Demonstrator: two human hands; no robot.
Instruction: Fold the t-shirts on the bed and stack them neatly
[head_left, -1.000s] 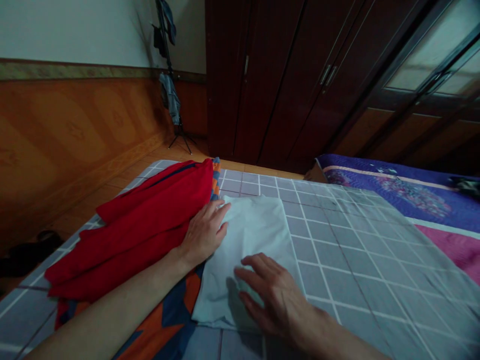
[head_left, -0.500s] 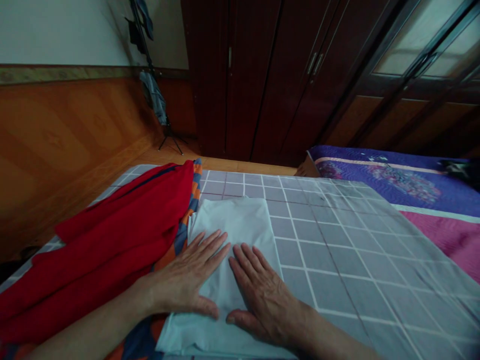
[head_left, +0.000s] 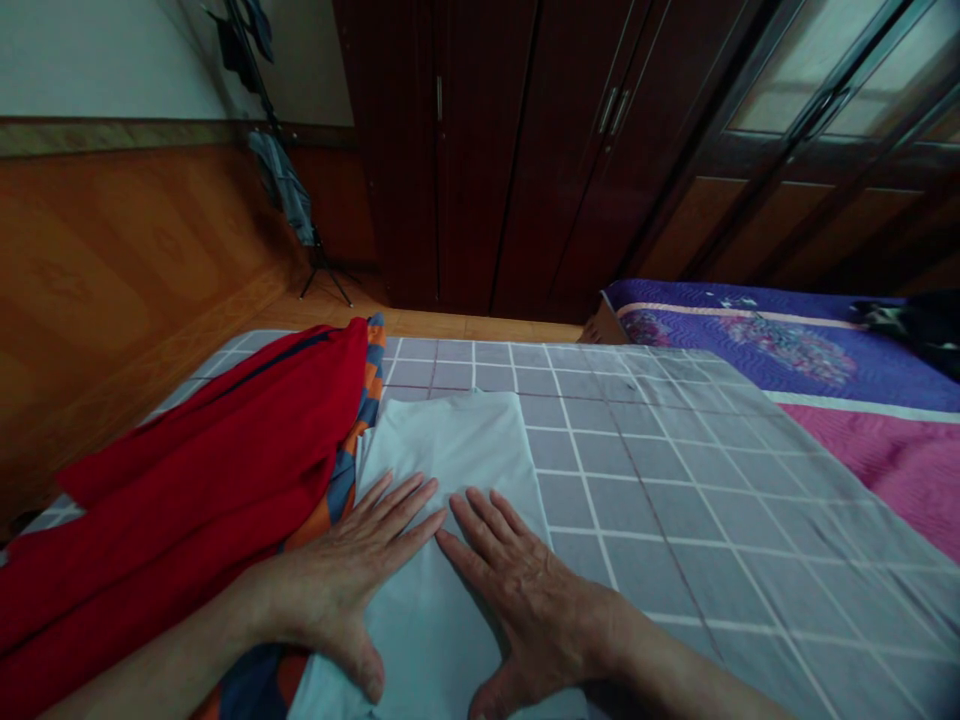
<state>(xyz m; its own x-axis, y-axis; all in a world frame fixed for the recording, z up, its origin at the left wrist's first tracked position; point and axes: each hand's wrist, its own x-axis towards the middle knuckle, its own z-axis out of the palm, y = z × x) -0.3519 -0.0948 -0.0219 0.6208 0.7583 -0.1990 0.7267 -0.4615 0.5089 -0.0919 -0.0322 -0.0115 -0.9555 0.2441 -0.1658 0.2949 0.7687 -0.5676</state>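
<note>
A folded white cloth garment (head_left: pixel 457 430) lies lengthwise on a grey checked bedsheet (head_left: pixel 675 500). Both of my hands rest flat on it, palms down. My left hand (head_left: pixel 360 560) covers its left side, fingers spread and thumb pointing toward me. On the right side lies my right hand (head_left: pixel 517 580), its fingers stretched out and its thumb apart. The two index fingertips nearly meet over the middle of the cloth. Left of it are a red garment (head_left: pixel 225 480) and, partly beneath that, an orange and blue checked cloth (head_left: pixel 349 460).
A dark wooden wardrobe (head_left: pixel 480 150) stands beyond the foot of the bed. At the back left is a coat stand (head_left: pixel 281 180) with clothes on it. Another bed with a purple and pink quilt (head_left: pixel 750 330) lies to the right.
Both thumbs have spread farther from the fingers and moved toward me. My hands stay flat on the white garment. The whole view has shifted slightly.
</note>
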